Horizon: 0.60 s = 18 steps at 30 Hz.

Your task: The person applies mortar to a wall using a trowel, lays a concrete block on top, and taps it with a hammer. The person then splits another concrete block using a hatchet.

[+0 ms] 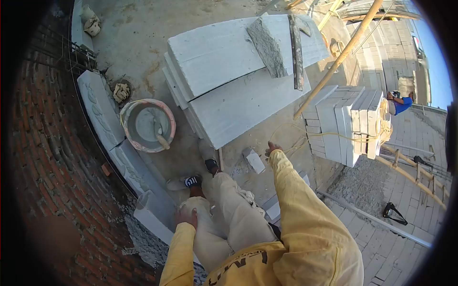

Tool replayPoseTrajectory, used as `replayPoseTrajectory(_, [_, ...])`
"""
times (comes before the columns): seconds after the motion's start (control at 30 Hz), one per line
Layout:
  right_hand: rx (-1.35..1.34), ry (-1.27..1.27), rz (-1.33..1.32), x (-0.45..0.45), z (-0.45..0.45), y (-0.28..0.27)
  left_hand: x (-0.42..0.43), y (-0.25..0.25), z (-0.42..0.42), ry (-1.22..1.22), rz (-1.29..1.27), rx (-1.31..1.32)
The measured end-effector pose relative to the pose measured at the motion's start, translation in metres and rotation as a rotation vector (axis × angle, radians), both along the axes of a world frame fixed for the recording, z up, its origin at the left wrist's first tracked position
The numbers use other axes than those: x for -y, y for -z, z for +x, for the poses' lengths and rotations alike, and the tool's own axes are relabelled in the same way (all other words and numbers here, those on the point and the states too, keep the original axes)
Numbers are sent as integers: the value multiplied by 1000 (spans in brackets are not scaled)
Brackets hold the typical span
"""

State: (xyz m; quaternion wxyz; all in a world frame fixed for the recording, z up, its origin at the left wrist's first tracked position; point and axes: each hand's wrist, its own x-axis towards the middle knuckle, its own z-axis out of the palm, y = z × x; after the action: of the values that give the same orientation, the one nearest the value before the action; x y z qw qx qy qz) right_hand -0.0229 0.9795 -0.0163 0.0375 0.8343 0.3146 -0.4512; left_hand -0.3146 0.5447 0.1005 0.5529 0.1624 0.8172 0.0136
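My left hand (186, 217) rests on my left thigh, beside a row of pale blocks (125, 159) topped with mortar; whether it holds anything does not show. Reaching forward on the right, my right hand (273, 148) is in the air near a small loose block (254, 160) and a thin yellow cord (298, 143); its fingers are too small to make out. Ahead of me lie large stacked pale slabs (229, 52). At their left stands a round bucket (143, 125) of grey mix, with a trowel (161, 138) in it.
A brick wall (62, 162) runs down the left. On the slabs lie a rough grey board (268, 47) and a long metal bar (296, 52). A slanting wooden pole (341, 59) stands before a tied block stack (329, 112). A person in blue (400, 106) is beyond it.
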Motion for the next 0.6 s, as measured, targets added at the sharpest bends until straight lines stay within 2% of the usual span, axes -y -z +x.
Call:
replayPoseTrajectory(0.03, [-7,151,56,-18,-17,-28,-10,10,0,-70,5,13])
replayPoseTrajectory(0.1, [-100,275,154,-59,-25,-41,-41,42,0,-202,18,34])
replayPoseTrajectory(0.17, [-118,309,250,-98,-35,-53,-93,51,-9,-401,178,49])
replayPoseTrajectory(0.23, [-98,296,380,-139,-29,-44,-123,110,-6,-545,443,42])
replayPoseTrajectory(0.37, [261,48,651,-239,14,0,-262,55,-46,-1173,223,176])
replayPoseTrajectory(0.43, [344,36,787,-263,-16,-34,-296,62,-57,-1268,307,272])
replayPoseTrajectory(0.47, [304,30,874,-279,-17,-37,-307,67,-60,-1310,344,324])
replayPoseTrajectory(0.5, [267,24,958,-297,-14,-34,-314,70,-63,-1371,398,484])
replayPoseTrajectory(0.57, [201,-100,797,-346,6,-20,-323,77,-70,-1481,512,809])
replayPoseTrajectory(0.6, [199,-138,747,-353,7,-18,-319,87,-70,-1504,541,825])
